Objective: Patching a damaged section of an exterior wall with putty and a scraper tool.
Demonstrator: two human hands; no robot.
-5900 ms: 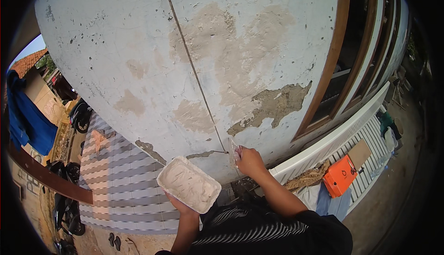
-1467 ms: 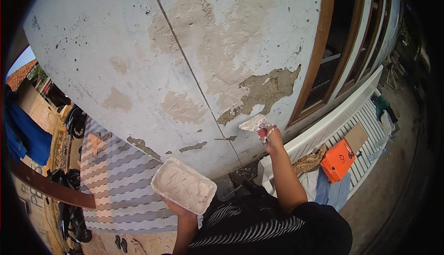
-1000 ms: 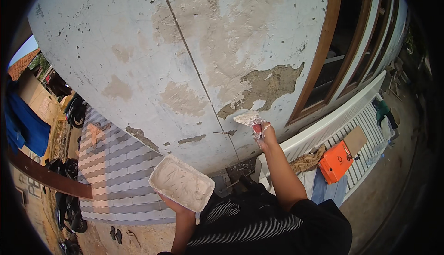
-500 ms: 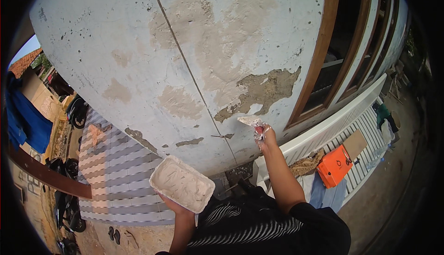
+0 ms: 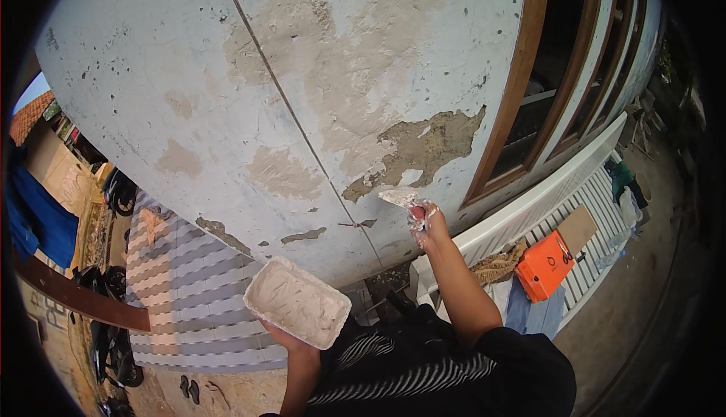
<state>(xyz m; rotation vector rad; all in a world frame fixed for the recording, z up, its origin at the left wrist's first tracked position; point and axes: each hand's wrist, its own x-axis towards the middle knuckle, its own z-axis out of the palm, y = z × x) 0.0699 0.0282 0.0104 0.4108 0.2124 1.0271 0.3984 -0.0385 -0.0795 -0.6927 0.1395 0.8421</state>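
My left hand (image 5: 281, 335) grips a white rectangular tub (image 5: 338, 334) from below, its fingers mostly hidden under it. Wet beige filler (image 5: 296, 303) covers the inside of the tub. My right hand (image 5: 431, 224), smeared white, is closed round the reddish handle of a putty knife (image 5: 398, 197). The coated blade points left, close to the wall (image 5: 151, 77); whether it touches cannot be told. Just above the blade lies a bare grey-brown patch (image 5: 435, 145) of peeled wall. Smoothed beige filler patches (image 5: 340, 84) spread over the wall higher up.
A cord (image 5: 280, 88) runs slanting down the wall. Right of it are brown-framed windows (image 5: 503, 114). A white slatted bench (image 5: 582, 273) carries an orange box (image 5: 544, 266), cardboard and cloth. Striped tiles (image 5: 197, 296) cover the floor at left; motorbikes (image 5: 113, 341) and sandals (image 5: 189, 388) lie beyond.
The view has shifted slightly, so the wall and bench appear a little further left. My right hand and the putty knife stay close to the same place below the bare patch.
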